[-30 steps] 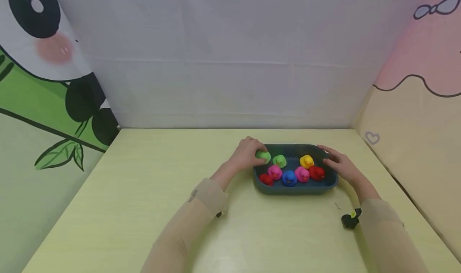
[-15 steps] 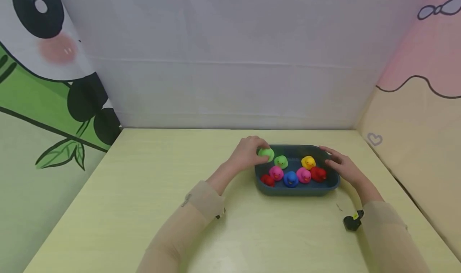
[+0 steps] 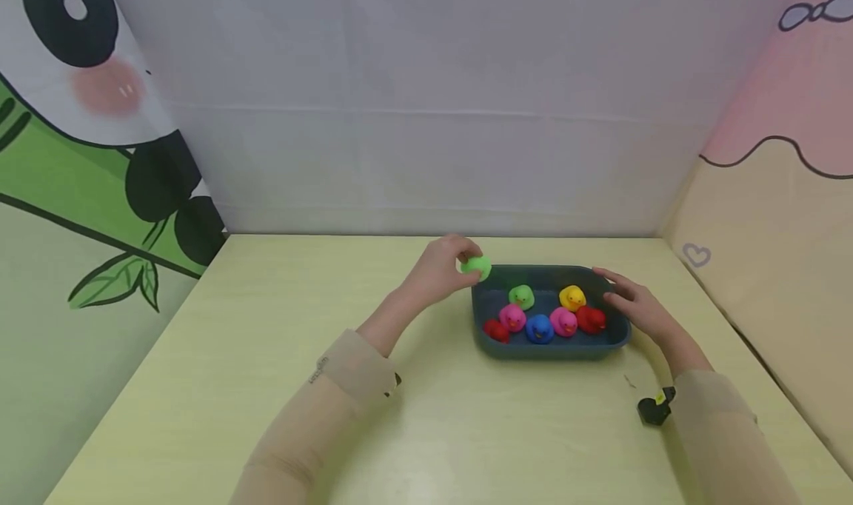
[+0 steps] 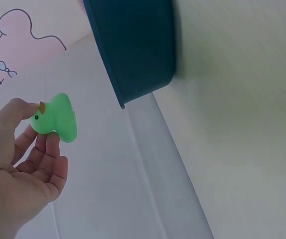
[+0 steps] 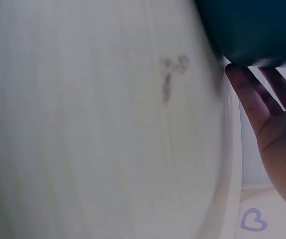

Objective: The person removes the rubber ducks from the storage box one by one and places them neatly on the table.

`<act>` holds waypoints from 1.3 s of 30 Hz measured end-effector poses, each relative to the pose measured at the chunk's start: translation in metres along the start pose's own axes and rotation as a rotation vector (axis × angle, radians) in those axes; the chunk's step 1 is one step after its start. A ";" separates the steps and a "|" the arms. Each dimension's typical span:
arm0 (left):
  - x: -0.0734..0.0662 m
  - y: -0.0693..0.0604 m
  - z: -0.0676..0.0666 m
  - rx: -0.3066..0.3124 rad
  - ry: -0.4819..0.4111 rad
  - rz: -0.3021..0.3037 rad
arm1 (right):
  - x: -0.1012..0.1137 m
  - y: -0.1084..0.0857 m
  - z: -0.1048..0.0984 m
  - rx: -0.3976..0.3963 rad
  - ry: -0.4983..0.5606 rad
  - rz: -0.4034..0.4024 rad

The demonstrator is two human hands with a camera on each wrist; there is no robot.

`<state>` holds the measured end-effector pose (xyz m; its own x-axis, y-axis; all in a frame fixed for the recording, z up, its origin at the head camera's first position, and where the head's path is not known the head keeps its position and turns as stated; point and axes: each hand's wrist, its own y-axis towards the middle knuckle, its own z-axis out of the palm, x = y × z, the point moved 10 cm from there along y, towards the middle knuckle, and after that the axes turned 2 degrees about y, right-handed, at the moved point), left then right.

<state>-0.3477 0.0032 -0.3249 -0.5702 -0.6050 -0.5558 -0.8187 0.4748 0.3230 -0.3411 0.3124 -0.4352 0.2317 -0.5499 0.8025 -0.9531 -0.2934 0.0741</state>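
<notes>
My left hand point(image 3: 436, 269) pinches a light green rubber duck point(image 4: 58, 118) between thumb and fingers. It holds the duck in the air just off the upper left corner of a dark teal plastic tub point(image 3: 546, 351). Inside the tub sit several small rubber ducks: another green duck point(image 3: 522, 298), a yellow duck point(image 3: 572, 298), a blue duck point(image 3: 540, 329), two pink and two red. At the tub's right end, my right hand point(image 3: 640, 310) rests against the rim with fairly straight fingers. Fingertips touch the tub's outer wall in the right wrist view; the thumb is not clear there.
The tub stands on a pale yellow table point(image 3: 266, 342), right of its middle. A white cloth wall point(image 3: 426, 120) closes the back, with printed panels at both sides. A small black object point(image 3: 654, 410) shows beside the right sleeve.
My left hand has lifted the green duck up from the tub's left end and moved it left, past the rim. The right hand stays at the tub's right end.
</notes>
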 end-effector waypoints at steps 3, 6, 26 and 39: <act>0.007 -0.001 -0.008 -0.027 -0.012 0.004 | 0.000 0.001 0.000 0.001 -0.015 -0.001; 0.016 -0.002 -0.015 -0.047 -0.024 0.000 | -0.002 0.001 -0.001 0.002 -0.022 0.001; 0.087 0.005 -0.027 -0.054 0.013 -0.097 | -0.005 0.003 -0.001 0.001 0.012 -0.011; 0.116 0.014 -0.002 0.002 -0.001 -0.112 | -0.004 0.002 0.000 -0.002 -0.001 -0.021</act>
<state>-0.4253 -0.0616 -0.3839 -0.4751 -0.6537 -0.5890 -0.8771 0.4056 0.2573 -0.3442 0.3139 -0.4382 0.2516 -0.5441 0.8004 -0.9484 -0.3035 0.0918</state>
